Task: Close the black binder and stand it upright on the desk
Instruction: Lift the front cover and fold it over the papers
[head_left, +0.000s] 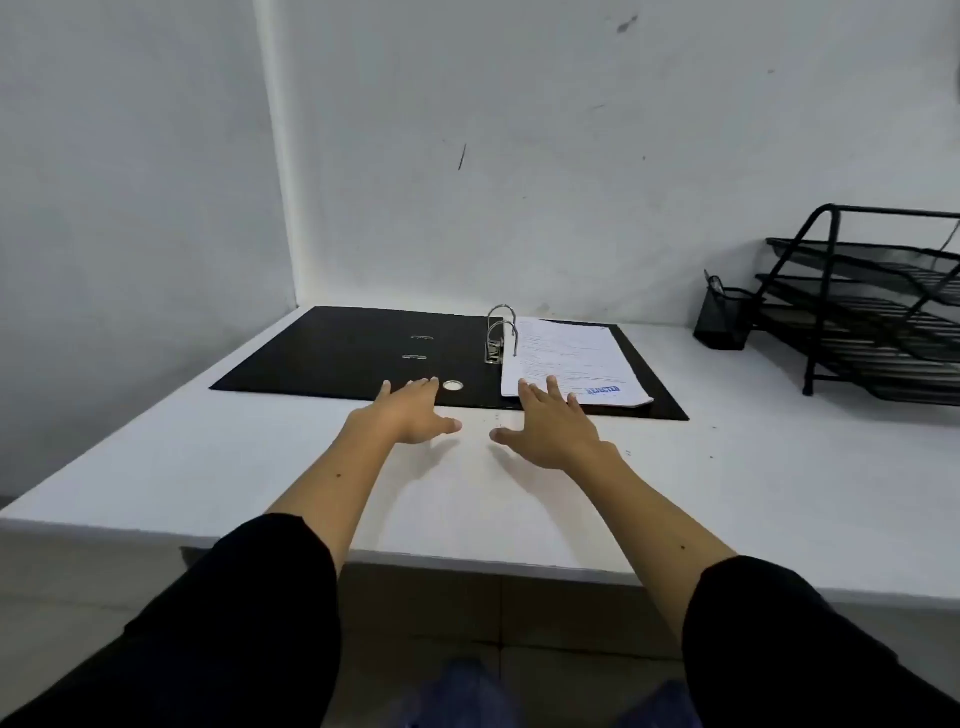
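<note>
Black sleeves (249, 613) reach forward over the white worktop (779, 467), and both hands are flat, palm down, fingers spread and gripping nothing: the left hand (410, 413) has its fingertips at the near edge of the black binder (337, 353), the right hand (550, 426) has its fingertips just over the near edge of the papers (566, 364). That binder lies open and flat near the wall, left cover bare with two metal slots and a round finger hole (453, 385), chrome rings (503, 327) standing closed at the spine, the printed sheets stacked on the right half with a blue stamp (602, 391) at the near corner. Well to the right stand a black mesh pen cup (722, 317) and a tiered black letter tray (878, 317).
</note>
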